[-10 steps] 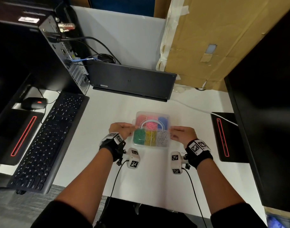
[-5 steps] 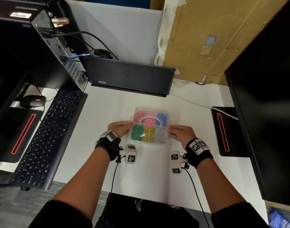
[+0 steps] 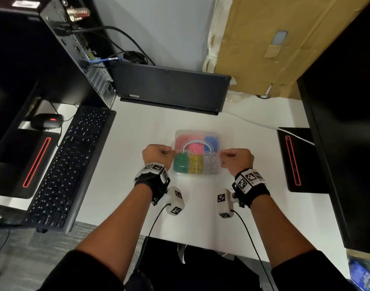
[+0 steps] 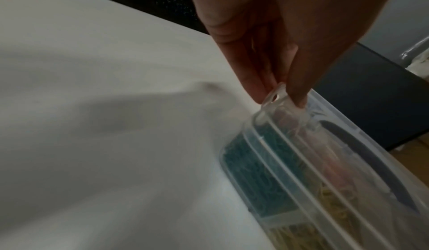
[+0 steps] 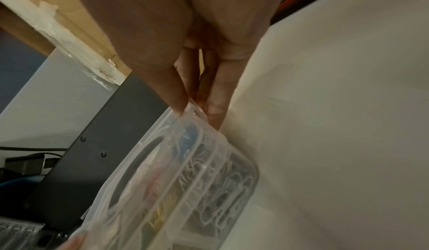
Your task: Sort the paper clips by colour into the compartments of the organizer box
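Box (image 3: 196, 153) on the desk (image 3: 138, 143), gripped at both side latches.
Compared with the earlier frame, both hands are now fisted: a side tab is pinched by the left hand (image 3: 158, 154) and the right hand (image 3: 237, 159). Sorted clips (image 3: 195, 164) are seen inside. No writing is legible.

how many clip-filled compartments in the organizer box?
6. Far row: red, pink, blue. Near row: green, yellow, white. Lid on; none hidden.

The organizer box (image 3: 196, 153) sits on the desk (image 3: 138, 143) between keyboard (image 3: 68, 164) at left and monitor (image 3: 343, 122) at right.
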The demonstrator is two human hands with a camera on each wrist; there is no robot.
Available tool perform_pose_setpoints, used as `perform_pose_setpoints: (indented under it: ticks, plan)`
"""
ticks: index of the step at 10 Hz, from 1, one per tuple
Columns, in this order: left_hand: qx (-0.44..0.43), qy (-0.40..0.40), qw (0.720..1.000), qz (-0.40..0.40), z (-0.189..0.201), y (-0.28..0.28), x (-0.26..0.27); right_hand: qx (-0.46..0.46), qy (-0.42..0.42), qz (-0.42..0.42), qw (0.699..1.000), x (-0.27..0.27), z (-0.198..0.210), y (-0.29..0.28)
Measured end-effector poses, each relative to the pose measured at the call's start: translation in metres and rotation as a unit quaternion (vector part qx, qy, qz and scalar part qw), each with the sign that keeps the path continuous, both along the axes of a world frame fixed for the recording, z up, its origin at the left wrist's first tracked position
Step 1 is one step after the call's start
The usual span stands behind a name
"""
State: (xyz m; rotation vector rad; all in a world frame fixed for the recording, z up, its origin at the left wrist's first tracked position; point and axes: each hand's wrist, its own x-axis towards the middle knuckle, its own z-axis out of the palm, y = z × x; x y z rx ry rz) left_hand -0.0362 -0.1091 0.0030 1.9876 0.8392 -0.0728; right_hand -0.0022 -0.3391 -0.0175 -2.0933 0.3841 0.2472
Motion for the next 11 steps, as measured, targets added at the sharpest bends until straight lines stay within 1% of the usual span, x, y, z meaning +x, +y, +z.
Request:
perform_pose_setpoints:
  ticks: [1,2,3,5,6,7,8,9,10,11]
  plan:
    - [0.018,-0.005,1.000,-0.008,-0.001,-0.002,0.002,-0.008,-0.021,0.000,1.000,-0.004,0.002,0.001]
    - [0.025,-0.011,1.000,-0.015,-0.002,0.000,0.003,0.006,-0.021,-0.007,1.000,-0.005,0.005,0.001]
    - [0.034,-0.016,0.999,-0.030,-0.002,0.000,0.005,-0.001,-0.033,-0.001,0.999,-0.005,0.006,0.002]
    - [0.041,-0.061,0.996,-0.054,-0.008,0.008,0.001,0.012,-0.040,-0.012,0.999,-0.010,0.003,0.001]
    - [0.077,-0.054,0.993,-0.065,-0.014,0.008,0.002,-0.109,-0.080,0.049,0.990,-0.010,0.007,0.010]
    - [0.132,-0.054,0.986,-0.090,-0.010,0.008,0.006,-0.243,-0.061,0.153,0.956,-0.008,0.028,0.026]
    - [0.164,-0.083,0.971,-0.156,-0.010,0.010,0.000,-0.277,-0.033,0.213,0.936,-0.001,0.037,0.021]
    - [0.112,-0.079,0.975,-0.176,-0.007,0.015,-0.008,-0.253,-0.002,0.243,0.937,0.005,0.043,0.006]
    - [0.099,-0.067,0.973,-0.198,-0.007,0.019,-0.014,-0.230,0.057,0.290,0.927,0.020,0.062,-0.003]
    - [0.131,0.002,0.957,-0.258,-0.021,0.030,-0.033,-0.173,0.056,0.304,0.935,0.035,0.087,-0.010]
